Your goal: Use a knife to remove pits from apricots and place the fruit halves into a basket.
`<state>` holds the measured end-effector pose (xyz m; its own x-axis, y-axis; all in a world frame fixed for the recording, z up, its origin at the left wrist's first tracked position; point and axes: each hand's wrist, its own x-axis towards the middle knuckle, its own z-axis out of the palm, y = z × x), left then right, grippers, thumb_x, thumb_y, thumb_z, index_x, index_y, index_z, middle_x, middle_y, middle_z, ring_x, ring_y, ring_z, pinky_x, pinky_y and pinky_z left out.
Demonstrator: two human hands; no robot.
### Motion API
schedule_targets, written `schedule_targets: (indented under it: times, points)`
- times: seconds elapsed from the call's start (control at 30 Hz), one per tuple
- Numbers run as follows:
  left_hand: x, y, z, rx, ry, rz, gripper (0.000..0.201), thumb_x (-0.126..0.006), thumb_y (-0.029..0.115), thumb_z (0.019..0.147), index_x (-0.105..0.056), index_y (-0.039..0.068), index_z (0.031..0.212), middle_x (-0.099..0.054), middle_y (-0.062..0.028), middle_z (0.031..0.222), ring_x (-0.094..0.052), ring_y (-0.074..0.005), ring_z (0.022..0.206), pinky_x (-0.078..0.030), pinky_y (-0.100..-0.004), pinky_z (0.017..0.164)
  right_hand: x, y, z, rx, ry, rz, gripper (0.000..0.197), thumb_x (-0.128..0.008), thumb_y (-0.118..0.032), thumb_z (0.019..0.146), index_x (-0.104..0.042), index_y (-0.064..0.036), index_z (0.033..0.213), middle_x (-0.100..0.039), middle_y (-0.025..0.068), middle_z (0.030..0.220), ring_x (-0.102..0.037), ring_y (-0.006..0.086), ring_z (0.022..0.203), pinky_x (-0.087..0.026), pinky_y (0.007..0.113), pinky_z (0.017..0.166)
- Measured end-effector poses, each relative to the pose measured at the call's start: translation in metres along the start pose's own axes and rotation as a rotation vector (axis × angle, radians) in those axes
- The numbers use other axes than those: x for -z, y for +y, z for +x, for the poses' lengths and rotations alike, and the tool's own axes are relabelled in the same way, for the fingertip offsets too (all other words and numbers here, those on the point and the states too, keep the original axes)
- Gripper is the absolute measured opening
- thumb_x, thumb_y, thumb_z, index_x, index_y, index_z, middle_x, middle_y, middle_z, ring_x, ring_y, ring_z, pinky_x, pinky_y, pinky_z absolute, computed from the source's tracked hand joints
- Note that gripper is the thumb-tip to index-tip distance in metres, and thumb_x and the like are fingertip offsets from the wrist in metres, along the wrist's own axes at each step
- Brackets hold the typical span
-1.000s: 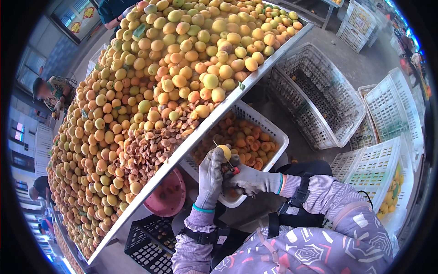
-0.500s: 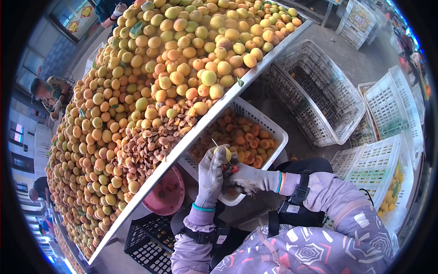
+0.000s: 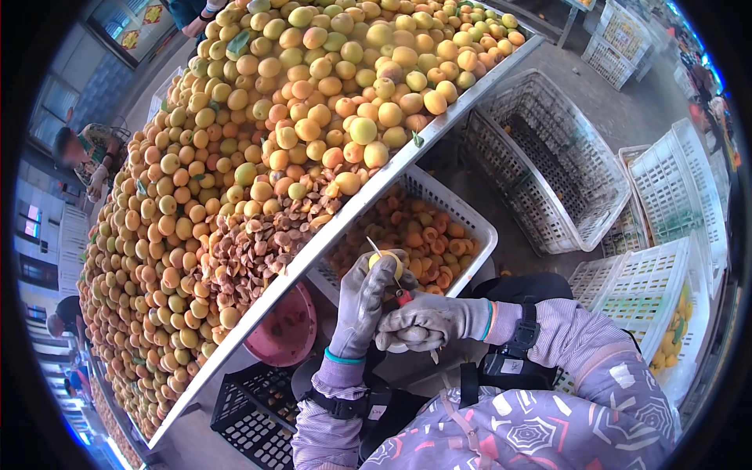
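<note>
In my left hand [image 3: 362,299], gloved in grey, a yellow apricot [image 3: 389,265] is gripped between fingers and thumb. My right hand [image 3: 427,319], also gloved, is closed around a small knife with a red handle [image 3: 404,298]; a thin pale blade tip [image 3: 374,246] shows above the fruit. Both hands meet in front of my body, over the near edge of a white crate [image 3: 487,235] with halved orange apricots [image 3: 427,243] in it. To the left slopes a large heap of whole apricots [image 3: 196,188] on a metal-edged table [image 3: 313,266], with a brown pile of pits [image 3: 254,251] near its edge.
A pink basin [image 3: 283,329] and a black crate [image 3: 251,415] stand below the table edge. White crates [image 3: 552,157] are at right, one holding yellow fruit [image 3: 670,337]. Another person [image 3: 90,157] sits beyond the heap; a second person's arm [image 3: 196,25] reaches in at the top.
My right hand has turned and come up closer beneath the apricot, its fingers now curled with the back showing. The left hand still grips the fruit and has moved slightly.
</note>
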<state>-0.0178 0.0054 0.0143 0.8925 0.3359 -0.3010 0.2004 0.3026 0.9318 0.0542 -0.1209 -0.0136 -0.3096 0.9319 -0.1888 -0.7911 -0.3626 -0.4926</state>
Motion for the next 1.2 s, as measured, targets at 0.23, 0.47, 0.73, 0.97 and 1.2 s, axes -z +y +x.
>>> schedule_targets:
  times: [0.23,0.47,0.73,0.97,1.2]
  points:
    - [0.008,-0.011,0.004,0.028,0.056,0.171,0.056,-0.048,0.051,0.088,-0.054,-0.001,0.106,-0.061,-0.0093,0.083,-0.06,-0.0146,0.075,-0.049,-0.0259,0.067,0.022,0.012,0.007,0.307,0.166,-0.902,0.02,-0.046,-0.007,0.088,-0.058,-0.0033,0.105,-0.048,-0.0003,0.063,-0.04,0.0049,0.041,-0.031,0.019,0.036]
    - [0.001,-0.006,0.003,-0.031,0.096,0.048,0.05,-0.048,0.045,0.09,-0.051,0.0,0.113,-0.061,-0.0092,0.094,-0.059,-0.014,0.083,-0.048,-0.0251,0.072,0.01,-0.007,0.0,0.127,0.14,-0.637,0.018,-0.044,-0.011,0.09,-0.057,-0.0025,0.099,-0.039,-0.0035,0.055,-0.034,0.0044,0.037,-0.027,0.02,0.034]
    - [-0.01,-0.015,0.013,0.024,0.11,-0.06,0.039,-0.048,0.03,0.093,-0.049,0.0,0.118,-0.058,-0.008,0.098,-0.059,-0.0163,0.088,-0.05,-0.0282,0.075,0.047,0.019,0.001,0.12,0.256,-0.371,0.012,-0.049,-0.008,0.081,-0.059,-0.0071,0.087,-0.054,-0.0026,0.065,-0.051,0.0061,0.052,-0.039,0.022,0.04]
    - [0.005,-0.041,0.025,0.017,0.053,-0.018,0.029,-0.044,0.025,0.096,-0.058,0.003,0.107,-0.059,-0.0097,0.094,-0.056,-0.019,0.083,-0.048,-0.0282,0.069,0.072,0.046,0.032,0.003,0.602,-0.426,0.014,-0.051,-0.026,0.079,-0.058,-0.0134,0.077,-0.047,-0.0027,0.056,-0.047,0.0129,0.047,-0.037,0.027,0.04]
    - [0.001,-0.03,0.029,-0.004,0.002,-0.054,0.03,-0.047,0.026,0.094,-0.054,0.003,0.111,-0.057,-0.0096,0.098,-0.056,-0.0192,0.085,-0.049,-0.0293,0.071,0.061,0.034,0.023,-0.024,0.243,-0.101,0.017,-0.051,-0.023,0.084,-0.058,-0.0092,0.089,-0.051,-0.0007,0.064,-0.05,0.0124,0.052,-0.04,0.026,0.045]
